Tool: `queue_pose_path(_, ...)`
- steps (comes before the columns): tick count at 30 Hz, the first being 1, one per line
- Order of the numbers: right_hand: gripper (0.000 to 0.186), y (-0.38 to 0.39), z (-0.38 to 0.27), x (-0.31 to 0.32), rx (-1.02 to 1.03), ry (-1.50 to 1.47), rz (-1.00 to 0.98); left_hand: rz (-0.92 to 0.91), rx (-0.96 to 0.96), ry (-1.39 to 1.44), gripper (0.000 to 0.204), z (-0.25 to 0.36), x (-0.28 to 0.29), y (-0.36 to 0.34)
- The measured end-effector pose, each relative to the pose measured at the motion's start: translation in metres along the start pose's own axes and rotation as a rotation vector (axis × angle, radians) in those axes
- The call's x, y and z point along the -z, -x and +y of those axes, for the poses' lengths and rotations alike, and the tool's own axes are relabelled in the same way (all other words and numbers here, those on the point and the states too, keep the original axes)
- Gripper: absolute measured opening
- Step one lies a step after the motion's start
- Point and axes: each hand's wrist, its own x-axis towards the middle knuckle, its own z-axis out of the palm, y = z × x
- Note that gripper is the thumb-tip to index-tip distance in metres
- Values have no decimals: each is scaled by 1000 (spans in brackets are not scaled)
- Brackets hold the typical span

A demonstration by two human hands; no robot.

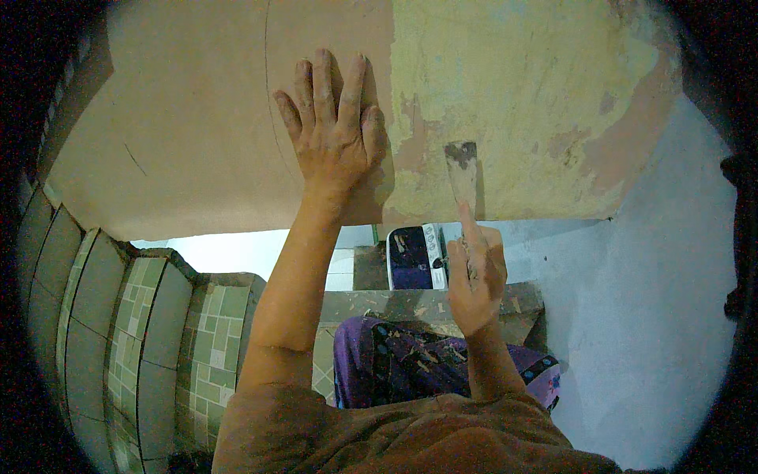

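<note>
My left hand (335, 138) lies palm-down with its fingers spread on the tan part of the wall (197, 118). Just right of it, the paint changes to a yellow patch (513, 79) with pinkish-brown bare spots and worn edges. In my right hand (478, 276) is a putty knife (464, 174), its handle wrapped by my fingers and one finger stretched along it towards the blade. The blade points up and lies over the lower part of the yellow patch; dark residue covers its tip. Whether the blade edge presses on the surface I cannot tell.
Tiled steps (213, 316) with green mosaic faces run down the left side. Below the wall's lower edge stands a white appliance with a dark top and knobs (414, 257). A pale blue wall (632, 316) rises on the right. My purple patterned clothing (418, 355) has flakes on it.
</note>
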Motion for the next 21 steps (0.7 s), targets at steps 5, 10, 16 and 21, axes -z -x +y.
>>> queue_pose_path(5,43,-10,-9,-8,-20,80,-50,-25,34,-12,52,2,0,6)
queue_pose_path(10,45,-20,-11,-20,111,81,-15,1,33,24,57,2,-2,9)
queue_pose_path(16,48,-26,-12,-22,150,139,-34,13,44,53,60,1,-3,13)
queue_pose_path(21,57,-23,-13,-18,148,207,-122,10,79,45,60,4,-2,16)
